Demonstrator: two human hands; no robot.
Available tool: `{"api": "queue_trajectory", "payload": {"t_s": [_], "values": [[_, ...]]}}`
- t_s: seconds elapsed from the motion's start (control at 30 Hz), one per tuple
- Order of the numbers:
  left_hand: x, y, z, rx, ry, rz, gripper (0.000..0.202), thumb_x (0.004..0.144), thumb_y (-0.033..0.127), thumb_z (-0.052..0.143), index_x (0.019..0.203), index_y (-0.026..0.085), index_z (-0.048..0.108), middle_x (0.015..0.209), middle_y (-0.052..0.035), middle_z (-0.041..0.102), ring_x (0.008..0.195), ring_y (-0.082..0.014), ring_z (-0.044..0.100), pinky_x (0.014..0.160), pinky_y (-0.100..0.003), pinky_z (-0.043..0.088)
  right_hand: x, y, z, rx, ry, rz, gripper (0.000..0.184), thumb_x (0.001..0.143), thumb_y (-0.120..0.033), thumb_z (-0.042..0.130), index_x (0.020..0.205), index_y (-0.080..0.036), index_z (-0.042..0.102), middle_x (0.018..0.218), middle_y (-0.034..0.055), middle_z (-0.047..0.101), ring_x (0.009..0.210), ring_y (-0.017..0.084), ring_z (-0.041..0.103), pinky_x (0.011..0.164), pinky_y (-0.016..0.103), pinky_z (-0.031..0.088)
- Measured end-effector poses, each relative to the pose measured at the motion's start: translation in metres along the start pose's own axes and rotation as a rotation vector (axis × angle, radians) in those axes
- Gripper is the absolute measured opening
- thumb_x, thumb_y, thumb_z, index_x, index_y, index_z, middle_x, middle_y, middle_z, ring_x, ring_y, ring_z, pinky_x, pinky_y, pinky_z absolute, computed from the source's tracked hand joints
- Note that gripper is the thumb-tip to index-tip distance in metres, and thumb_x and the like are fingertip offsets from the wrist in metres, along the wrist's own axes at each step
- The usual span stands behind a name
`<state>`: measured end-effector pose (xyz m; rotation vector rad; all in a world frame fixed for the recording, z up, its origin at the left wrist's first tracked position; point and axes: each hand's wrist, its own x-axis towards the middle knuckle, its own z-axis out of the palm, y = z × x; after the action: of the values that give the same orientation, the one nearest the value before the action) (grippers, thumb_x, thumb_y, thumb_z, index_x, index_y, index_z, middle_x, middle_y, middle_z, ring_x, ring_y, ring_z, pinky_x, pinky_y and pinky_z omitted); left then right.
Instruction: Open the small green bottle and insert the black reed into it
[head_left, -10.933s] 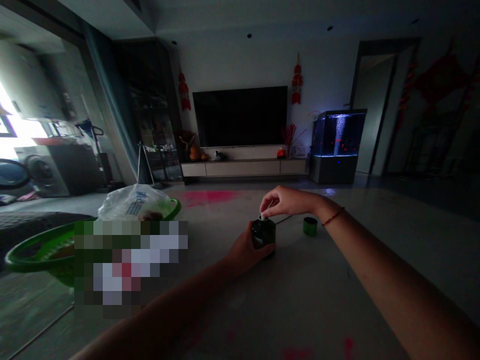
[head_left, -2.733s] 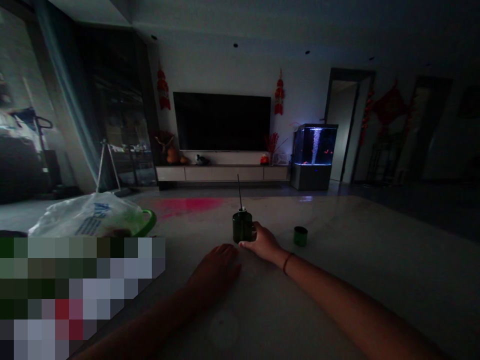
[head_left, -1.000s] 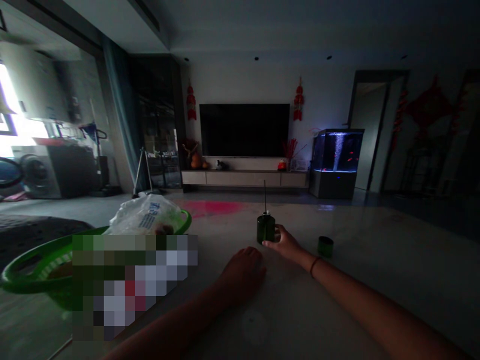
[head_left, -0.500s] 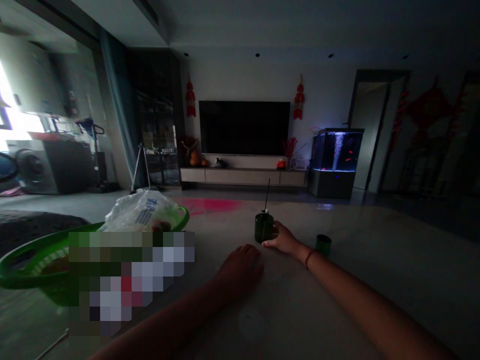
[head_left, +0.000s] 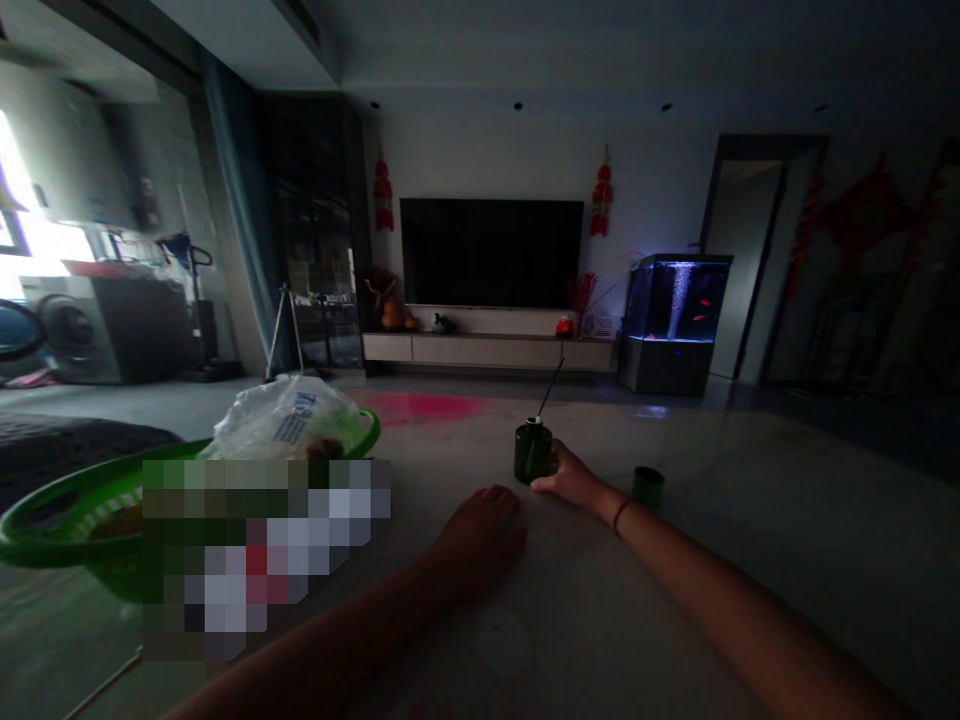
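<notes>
A dark green glass bottle (head_left: 532, 456) with a narrow white-topped neck stands on the table. A thin dark stick (head_left: 553, 385) rises from its mouth, leaning to the right. My right hand (head_left: 571, 474) is closed around the bottle's right side, the thumb low at its front; the far fingers are hidden behind it. Resting on the tabletop nearer to me, just left of the bottle, my left hand (head_left: 484, 530) lies palm down with nothing visible in it. To the right of my right wrist is a short green cup-like piece (head_left: 649, 486).
On the left, a green plastic basket (head_left: 45, 552) holds a white plastic bag (head_left: 274, 420). A blurred-out patch (head_left: 300, 550) covers part of its front. Beyond the table are a television (head_left: 491, 252), a low cabinet (head_left: 480, 349) and a lit fish tank (head_left: 679, 300).
The stick in the bottle has tipped from nearly upright to a rightward lean. My right hand keeps its hold, and my left hand stays on the table. The view has shifted slightly.
</notes>
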<state>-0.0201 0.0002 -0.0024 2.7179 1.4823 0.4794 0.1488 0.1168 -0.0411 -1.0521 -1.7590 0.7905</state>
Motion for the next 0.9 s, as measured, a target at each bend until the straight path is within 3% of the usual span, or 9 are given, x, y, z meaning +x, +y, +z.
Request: {"api": "queue_trajectory", "payload": {"t_s": [0.2, 0.4, 0.6, 0.9], "values": [[0.0004, -0.0021, 0.0034, -0.008, 0.021, 0.002, 0.027, 0.081, 0.029, 0.039, 0.103, 0.017, 0.048, 0.107, -0.0075, 0.053, 0.098, -0.0199, 0.048, 0.088, -0.033, 0.036, -0.0035, -0.0045, 0.0011, -0.102, 0.021, -0.015, 0.062, 0.045, -0.027, 0.074, 0.094, -0.019, 0.037, 0.089, 0.0039, 0.054, 0.081, 0.019, 0.056, 0.071, 0.032, 0.044], [-0.0001, -0.0027, 0.0035, -0.023, 0.029, -0.003, 0.026, 0.081, 0.030, 0.039, 0.102, 0.017, 0.048, 0.106, -0.0078, 0.053, 0.097, -0.0200, 0.048, 0.087, -0.033, 0.037, -0.0009, -0.0044, 0.0001, -0.071, -0.048, -0.017, 0.055, 0.050, -0.018, 0.068, 0.097, -0.017, 0.042, 0.093, 0.0047, 0.056, 0.084, 0.019, 0.055, 0.074, 0.032, 0.044], [0.0004, -0.0018, 0.0029, -0.018, 0.015, -0.012, 0.028, 0.081, 0.030, 0.039, 0.104, 0.017, 0.048, 0.108, -0.0076, 0.052, 0.098, -0.0199, 0.048, 0.088, -0.033, 0.036, -0.0011, -0.0011, -0.0007, -0.129, -0.015, -0.037, 0.064, 0.047, -0.028, 0.073, 0.101, -0.018, 0.041, 0.097, 0.0054, 0.055, 0.085, 0.019, 0.055, 0.074, 0.033, 0.043], [0.0003, -0.0037, 0.0046, -0.014, 0.023, 0.009, 0.028, 0.081, 0.030, 0.039, 0.103, 0.016, 0.048, 0.106, -0.0082, 0.053, 0.098, -0.0202, 0.048, 0.087, -0.033, 0.037, -0.0039, -0.0069, -0.0024, -0.112, -0.079, -0.056, 0.063, 0.051, -0.024, 0.069, 0.106, -0.015, 0.041, 0.098, 0.0069, 0.055, 0.087, 0.020, 0.054, 0.078, 0.034, 0.042]]}}
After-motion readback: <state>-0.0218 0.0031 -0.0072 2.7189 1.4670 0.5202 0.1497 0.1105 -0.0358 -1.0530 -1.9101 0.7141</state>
